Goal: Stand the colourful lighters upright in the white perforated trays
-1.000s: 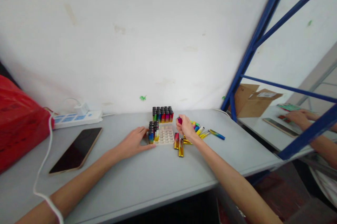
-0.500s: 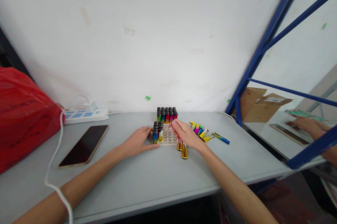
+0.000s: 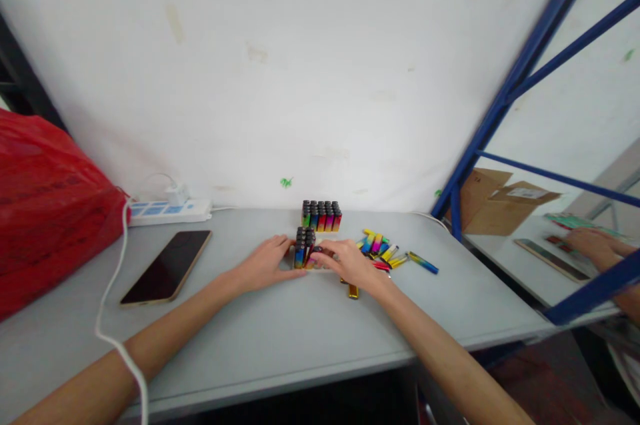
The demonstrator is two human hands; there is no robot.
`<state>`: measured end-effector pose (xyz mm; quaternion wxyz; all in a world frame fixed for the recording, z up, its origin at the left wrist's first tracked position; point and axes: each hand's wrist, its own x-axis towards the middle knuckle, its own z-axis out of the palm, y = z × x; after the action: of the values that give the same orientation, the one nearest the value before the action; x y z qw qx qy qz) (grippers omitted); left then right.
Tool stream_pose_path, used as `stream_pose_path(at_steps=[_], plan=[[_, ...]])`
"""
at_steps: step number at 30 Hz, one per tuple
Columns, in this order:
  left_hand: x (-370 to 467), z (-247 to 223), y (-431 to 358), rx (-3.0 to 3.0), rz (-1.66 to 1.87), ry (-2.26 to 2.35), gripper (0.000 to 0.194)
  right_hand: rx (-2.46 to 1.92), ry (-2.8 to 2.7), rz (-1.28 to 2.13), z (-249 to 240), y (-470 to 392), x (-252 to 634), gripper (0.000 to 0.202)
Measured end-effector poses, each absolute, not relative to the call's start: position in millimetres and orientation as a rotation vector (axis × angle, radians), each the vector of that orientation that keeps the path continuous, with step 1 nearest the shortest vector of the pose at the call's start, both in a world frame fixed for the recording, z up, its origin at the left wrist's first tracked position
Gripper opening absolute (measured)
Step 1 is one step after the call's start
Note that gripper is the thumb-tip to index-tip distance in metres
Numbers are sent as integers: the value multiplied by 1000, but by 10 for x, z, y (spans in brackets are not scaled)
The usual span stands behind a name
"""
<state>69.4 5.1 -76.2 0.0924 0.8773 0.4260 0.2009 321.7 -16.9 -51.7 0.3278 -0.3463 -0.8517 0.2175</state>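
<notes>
A pale tray with rows of round holes sits on the table, mostly hidden by my right hand. Upright lighters with black tops and colourful bodies fill its left rows. My left hand lies at the tray's left side, fingers and thumb spread apart, touching its corner. Over the tray, my right hand is closed in a pinch on a lighter, whose black top shows at the fingertips beside the filled rows. Gold lighters lie partly under my right hand.
Behind the tray stands a block of upright lighters. Loose lighters lie in a pile to the right. A phone, a power strip, a white cable and a red bag are left. A blue metal frame rises right.
My right hand has moved slightly left and down, to the filled rows, with a lighter now visible in its fingers. A red lighter shows in the pile. My left hand stays by the tray.
</notes>
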Motion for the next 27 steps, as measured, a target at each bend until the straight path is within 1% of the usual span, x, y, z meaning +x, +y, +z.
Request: stream_pose_path(at_steps=[2, 5, 7, 10, 13, 17, 20, 21, 25, 27], plan=[[691, -770, 58, 2608, 601, 1261, 57, -901, -2266, 499, -533, -143, 3202, 40], [691, -768, 65, 2615, 614, 1249, 56, -974, -2308, 291, -558, -128, 3146, 37], [695, -755, 65, 2613, 620, 1247, 56, -1031, -2348, 193, -571, -131, 3118, 41], [703, -730, 62, 2608, 626, 1242, 57, -1062, -2353, 161, -559, -111, 3198, 48], [709, -712, 58, 2600, 624, 1245, 58, -1171, -2192, 134, -514, -8, 3513, 49], [710, -699, 54, 2580, 633, 1260, 60, -1382, -2021, 41, -502, 211, 4168, 35], [709, -693, 49, 2574, 647, 1261, 60, -1484, -2014, 96, -559, 312, 4564, 33], [709, -691, 47, 2575, 648, 1265, 60, -1482, -2047, 162, -580, 324, 4645, 37], [707, -693, 51, 2583, 621, 1275, 62, -1404, -2203, 423, -612, 291, 4703, 65], [701, -708, 64, 2590, 605, 1273, 64, -1373, -2244, 461, -600, 258, 4631, 70]])
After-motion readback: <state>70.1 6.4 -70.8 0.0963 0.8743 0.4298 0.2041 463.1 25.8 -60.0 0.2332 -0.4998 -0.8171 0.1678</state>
